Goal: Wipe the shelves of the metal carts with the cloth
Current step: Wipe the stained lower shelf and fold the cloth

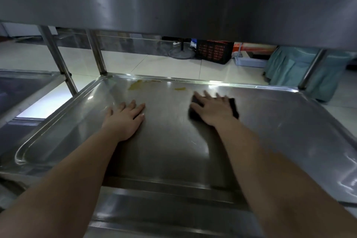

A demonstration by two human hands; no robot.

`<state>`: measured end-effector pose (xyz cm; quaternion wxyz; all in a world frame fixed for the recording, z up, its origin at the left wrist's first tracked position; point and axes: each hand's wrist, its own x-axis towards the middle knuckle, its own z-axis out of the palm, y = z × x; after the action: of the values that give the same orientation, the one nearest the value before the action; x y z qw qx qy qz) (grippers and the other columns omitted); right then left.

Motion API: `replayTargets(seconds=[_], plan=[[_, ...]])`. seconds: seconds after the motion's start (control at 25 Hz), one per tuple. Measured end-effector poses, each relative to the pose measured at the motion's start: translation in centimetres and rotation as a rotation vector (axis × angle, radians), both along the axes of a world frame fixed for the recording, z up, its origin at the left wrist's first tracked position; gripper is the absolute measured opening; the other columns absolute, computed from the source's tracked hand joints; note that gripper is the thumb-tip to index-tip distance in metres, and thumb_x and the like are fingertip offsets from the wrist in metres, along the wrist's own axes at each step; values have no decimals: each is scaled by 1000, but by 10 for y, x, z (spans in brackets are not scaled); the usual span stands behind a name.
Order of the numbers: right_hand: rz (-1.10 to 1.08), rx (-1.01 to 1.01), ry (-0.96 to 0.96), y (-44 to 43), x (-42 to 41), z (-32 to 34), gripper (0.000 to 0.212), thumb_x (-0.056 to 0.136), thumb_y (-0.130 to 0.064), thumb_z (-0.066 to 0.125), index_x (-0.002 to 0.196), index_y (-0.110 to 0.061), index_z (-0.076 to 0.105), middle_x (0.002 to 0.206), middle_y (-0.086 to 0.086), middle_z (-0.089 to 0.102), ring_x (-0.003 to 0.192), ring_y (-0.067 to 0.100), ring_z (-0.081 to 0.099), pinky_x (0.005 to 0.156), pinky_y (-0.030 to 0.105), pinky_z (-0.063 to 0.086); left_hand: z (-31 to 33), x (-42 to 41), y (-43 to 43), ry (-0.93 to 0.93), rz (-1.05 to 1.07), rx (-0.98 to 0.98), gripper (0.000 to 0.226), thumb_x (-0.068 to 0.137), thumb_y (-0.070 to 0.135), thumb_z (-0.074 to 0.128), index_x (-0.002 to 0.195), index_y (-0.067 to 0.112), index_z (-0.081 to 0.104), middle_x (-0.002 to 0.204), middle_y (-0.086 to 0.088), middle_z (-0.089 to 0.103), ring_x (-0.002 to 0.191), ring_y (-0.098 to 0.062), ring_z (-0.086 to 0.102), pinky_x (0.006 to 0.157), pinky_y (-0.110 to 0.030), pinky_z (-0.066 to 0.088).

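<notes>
I look at the middle shelf (270, 121) of a steel cart, a shallow tray with a raised rim. My right hand (212, 110) lies flat on a dark cloth (234, 108) and presses it onto the shelf right of centre. My left hand (125, 120) rests flat on the bare metal, fingers spread, holding nothing. Two yellowish smears (136, 85) mark the shelf near its far edge, just beyond both hands. The cloth is mostly hidden under my palm.
The cart's upper shelf (173, 7) hangs close overhead across the whole view. A second steel cart (23, 87) stands at the left. Beyond on the tiled floor are a black crate (212, 51), a fan base (181, 53) and a teal cover (301, 71).
</notes>
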<state>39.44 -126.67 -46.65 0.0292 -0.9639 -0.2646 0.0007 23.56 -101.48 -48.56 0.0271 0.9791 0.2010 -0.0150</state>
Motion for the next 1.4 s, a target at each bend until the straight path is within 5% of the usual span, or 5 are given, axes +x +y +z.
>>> replayTargets(seconds=[0.4, 0.64, 0.92, 1.2, 1.4], plan=[[-44, 242, 91, -117, 41, -6, 55, 100, -54, 30, 150, -31, 31, 157, 3, 32, 145, 27, 24, 117, 55, 5, 27, 71, -169, -58, -265, -193, 51, 105, 39, 27, 154, 37, 15, 164, 4, 8, 151, -22, 1, 120, -50, 0], [-184, 205, 55, -165, 61, 3, 38, 102, -33, 44, 134, -14, 49, 141, 9, 51, 133, 29, 40, 115, 43, 19, 34, 100, -249, -321, -300, -263, 38, 96, 29, 47, 134, 24, 52, 129, -4, 57, 117, -26, 54, 94, -36, 43], [-231, 470, 167, -180, 28, 16, 39, 82, -28, 74, 108, -13, 49, 111, 9, 56, 105, 26, 51, 86, 36, 44, 47, 117, -275, -351, -368, -38, 41, 97, 14, 41, 137, 22, 46, 141, -2, 48, 132, -24, 40, 100, -39, 39], [85, 791, -34, -227, -59, 37, 38, 73, -2, 76, 87, -24, 48, 91, -8, 48, 88, 13, 48, 73, 8, 33, 97, 96, -287, -218, -751, 117, 57, 97, 52, 45, 150, 33, 31, 159, 11, 24, 149, -14, 2, 118, -50, 11], [119, 757, -115, -276, -124, 69, 37, 74, 8, 71, 88, -19, 51, 94, -5, 49, 93, 19, 50, 82, 16, 36, 116, 30, -314, -278, -839, 15, 37, 88, 53, 61, 118, 31, 62, 111, 9, 61, 121, -16, 47, 99, -37, 30]])
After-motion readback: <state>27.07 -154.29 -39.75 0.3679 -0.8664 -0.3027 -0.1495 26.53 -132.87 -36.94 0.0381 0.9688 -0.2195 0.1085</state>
